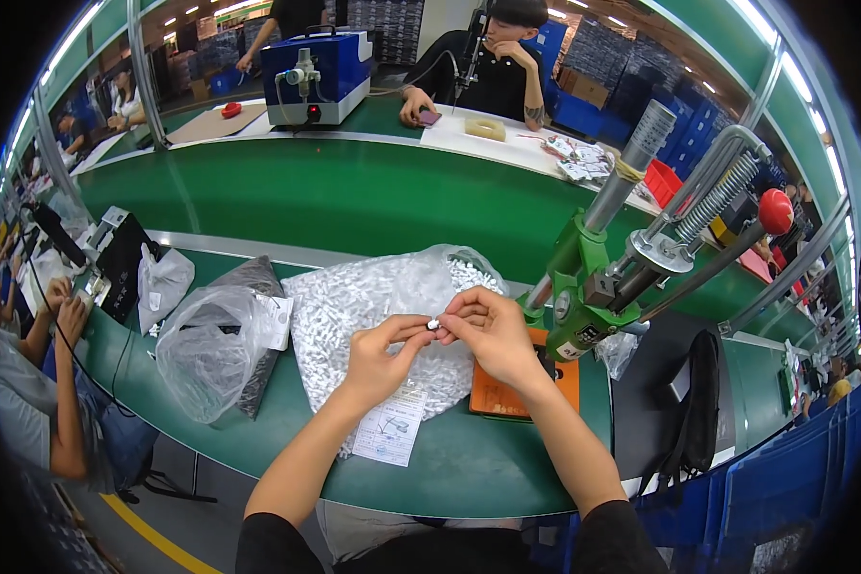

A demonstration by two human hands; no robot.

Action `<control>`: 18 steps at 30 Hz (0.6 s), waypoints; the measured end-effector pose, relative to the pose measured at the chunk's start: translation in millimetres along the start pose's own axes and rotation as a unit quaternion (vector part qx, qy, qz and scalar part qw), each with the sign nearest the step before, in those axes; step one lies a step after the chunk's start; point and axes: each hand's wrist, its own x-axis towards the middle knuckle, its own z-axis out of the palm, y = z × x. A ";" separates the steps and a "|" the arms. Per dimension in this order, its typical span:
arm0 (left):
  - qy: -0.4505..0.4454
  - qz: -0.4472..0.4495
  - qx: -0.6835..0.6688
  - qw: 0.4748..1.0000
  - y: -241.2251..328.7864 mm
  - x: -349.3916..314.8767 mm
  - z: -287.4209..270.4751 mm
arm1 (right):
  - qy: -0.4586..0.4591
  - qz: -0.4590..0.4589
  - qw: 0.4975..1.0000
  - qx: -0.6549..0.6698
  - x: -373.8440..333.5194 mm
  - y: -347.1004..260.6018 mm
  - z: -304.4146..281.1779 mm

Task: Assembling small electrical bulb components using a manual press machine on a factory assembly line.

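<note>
My left hand [385,359] and my right hand [496,337] meet over the bench, fingertips pinched together. Between them is a small white part [433,324] with a dark spot beside it; fingers cover most of it, so its exact kind is unclear. Behind and below my hands lies a large clear plastic bag [330,297] full of small white pieces. A printed paper sheet [390,430] rests at the bag's near edge. Just right of my right hand stands a green lever press [584,311] on an orange base [493,390].
A bag of small dark pieces [256,383] under crumpled clear plastic [201,354] lies left. The press's red lever knob [775,211] sticks out right. A black bag [691,411] lies farther right. Co-workers sit across and at left; a blue machine [318,81] stands opposite.
</note>
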 end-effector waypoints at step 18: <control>-0.004 0.048 0.082 0.995 -6.2 -0.8 1.8 | -0.013 -0.018 0.996 -0.081 -6.1 -8.7 2.8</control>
